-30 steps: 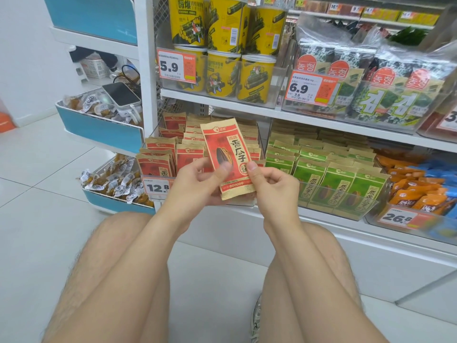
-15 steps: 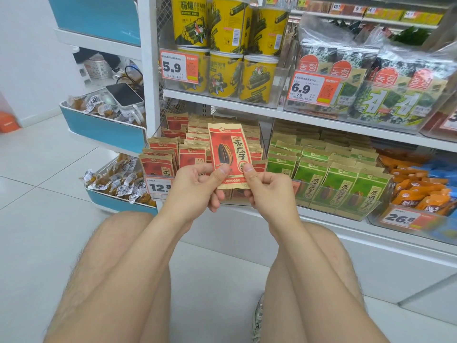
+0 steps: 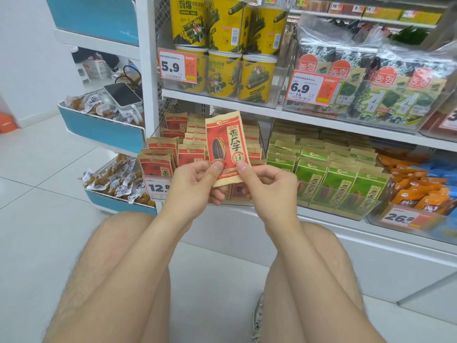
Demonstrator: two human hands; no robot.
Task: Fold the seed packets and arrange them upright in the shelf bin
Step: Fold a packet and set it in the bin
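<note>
Head view, a person seated before a shop shelf. The left hand point(image 3: 195, 181) and right hand point(image 3: 269, 184) both pinch the lower end of one red seed packet point(image 3: 227, 147), each thumb pressed on the printed face and the other fingers curled behind it. The packet is held in the air in front of the clear shelf bin point(image 3: 264, 137), above the person's knees and clear of them. Edges: the packet's top edge lies just under the front lip of the upper shelf point(image 3: 222, 105) as seen from here (the gap in depth cannot be judged). The white upright post point(image 3: 148, 70) stands to the left, and a second bin of green packets point(image 3: 333, 179) sits just beside the red bin on the right. Open room lies below the hands, between the knees, and over the tiled floor point(image 3: 49, 169) to the left. Orientation: the packet's long axis runs nearly vertical, with the top leaning slightly left. Its printed face is turned toward the camera with the characters upright. Red packets point(image 3: 170, 154) already stand upright in rows in the bin, behind a price tag point(image 3: 158, 186) on its front.
</note>
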